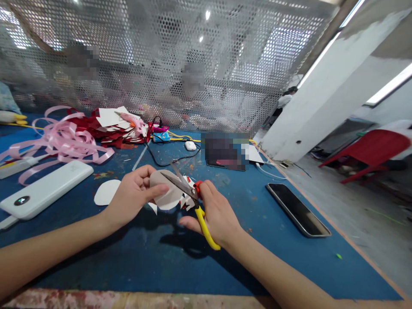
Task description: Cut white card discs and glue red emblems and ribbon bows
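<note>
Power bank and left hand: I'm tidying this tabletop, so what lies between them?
In the head view, a white rounded piece lies on the blue tabletop between the power bank and the left hand, partly hidden by that hand.

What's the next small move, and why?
Likely closing the red-and-yellow-handled scissors for a snip: the right hand holds them open, one blade crossing the rounded paper piece that the left hand pinches.
</note>
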A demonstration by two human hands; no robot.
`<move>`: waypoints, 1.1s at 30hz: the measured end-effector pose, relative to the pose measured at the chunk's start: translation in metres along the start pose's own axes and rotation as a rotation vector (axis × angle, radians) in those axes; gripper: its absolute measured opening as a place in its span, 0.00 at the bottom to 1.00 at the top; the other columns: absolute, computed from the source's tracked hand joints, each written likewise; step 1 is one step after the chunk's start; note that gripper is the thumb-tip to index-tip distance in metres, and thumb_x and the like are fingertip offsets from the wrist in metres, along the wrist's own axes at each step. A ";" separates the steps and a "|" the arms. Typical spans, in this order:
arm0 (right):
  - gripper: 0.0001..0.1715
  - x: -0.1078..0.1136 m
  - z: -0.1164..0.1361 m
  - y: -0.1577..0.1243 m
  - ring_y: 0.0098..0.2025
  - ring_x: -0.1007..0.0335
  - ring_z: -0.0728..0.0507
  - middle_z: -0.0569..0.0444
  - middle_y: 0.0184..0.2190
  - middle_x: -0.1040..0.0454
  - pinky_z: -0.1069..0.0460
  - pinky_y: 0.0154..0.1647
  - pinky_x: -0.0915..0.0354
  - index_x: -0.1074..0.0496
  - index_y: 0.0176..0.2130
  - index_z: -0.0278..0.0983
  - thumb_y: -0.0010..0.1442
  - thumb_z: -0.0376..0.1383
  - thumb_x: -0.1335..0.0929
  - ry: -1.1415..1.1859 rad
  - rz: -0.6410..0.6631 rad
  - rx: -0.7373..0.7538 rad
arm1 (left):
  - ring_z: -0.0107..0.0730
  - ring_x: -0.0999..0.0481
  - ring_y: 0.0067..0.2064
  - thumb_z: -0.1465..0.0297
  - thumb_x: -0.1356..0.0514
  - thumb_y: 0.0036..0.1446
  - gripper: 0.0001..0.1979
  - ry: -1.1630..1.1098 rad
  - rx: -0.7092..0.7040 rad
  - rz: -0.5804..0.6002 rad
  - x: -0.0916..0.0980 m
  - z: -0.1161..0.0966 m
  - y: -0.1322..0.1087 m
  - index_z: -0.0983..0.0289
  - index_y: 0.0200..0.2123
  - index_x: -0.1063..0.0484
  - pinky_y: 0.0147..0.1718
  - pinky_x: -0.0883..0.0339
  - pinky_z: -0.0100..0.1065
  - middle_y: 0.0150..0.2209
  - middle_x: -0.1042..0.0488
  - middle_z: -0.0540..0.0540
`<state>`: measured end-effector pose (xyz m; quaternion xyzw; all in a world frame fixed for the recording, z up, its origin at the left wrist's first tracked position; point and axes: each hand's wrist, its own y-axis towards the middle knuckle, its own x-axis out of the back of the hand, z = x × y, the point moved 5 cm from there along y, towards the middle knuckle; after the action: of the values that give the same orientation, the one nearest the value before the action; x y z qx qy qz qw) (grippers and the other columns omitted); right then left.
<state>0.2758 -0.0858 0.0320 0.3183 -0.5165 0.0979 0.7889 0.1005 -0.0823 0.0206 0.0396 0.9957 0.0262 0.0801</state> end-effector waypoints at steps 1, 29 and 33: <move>0.42 0.001 0.000 0.000 0.29 0.40 0.43 0.51 0.28 0.37 0.48 0.29 0.39 0.38 0.35 0.34 0.46 0.68 0.46 -0.012 -0.001 0.001 | 0.21 0.31 0.22 0.67 0.33 0.42 0.15 0.008 0.004 -0.004 0.000 0.000 0.000 0.64 0.28 0.36 0.20 0.36 0.21 0.20 0.30 0.44; 0.44 0.007 -0.006 0.002 0.22 0.38 0.46 0.50 0.21 0.33 0.52 0.23 0.52 0.32 0.27 0.33 0.48 0.68 0.49 -0.315 0.068 -0.021 | 0.27 0.30 0.21 0.68 0.34 0.39 0.09 0.420 -0.002 0.100 0.017 -0.036 0.022 0.66 0.26 0.26 0.17 0.39 0.23 0.21 0.27 0.51; 0.42 0.006 -0.008 0.003 0.22 0.38 0.46 0.50 0.21 0.33 0.52 0.23 0.52 0.32 0.26 0.33 0.50 0.66 0.47 -0.320 0.097 -0.031 | 0.28 0.30 0.20 0.68 0.34 0.38 0.08 0.486 -0.009 0.146 0.022 -0.044 0.023 0.65 0.26 0.25 0.15 0.41 0.23 0.20 0.27 0.51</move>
<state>0.2827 -0.0802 0.0361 0.2923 -0.6516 0.0758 0.6959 0.0739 -0.0597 0.0620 0.1036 0.9800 0.0451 -0.1636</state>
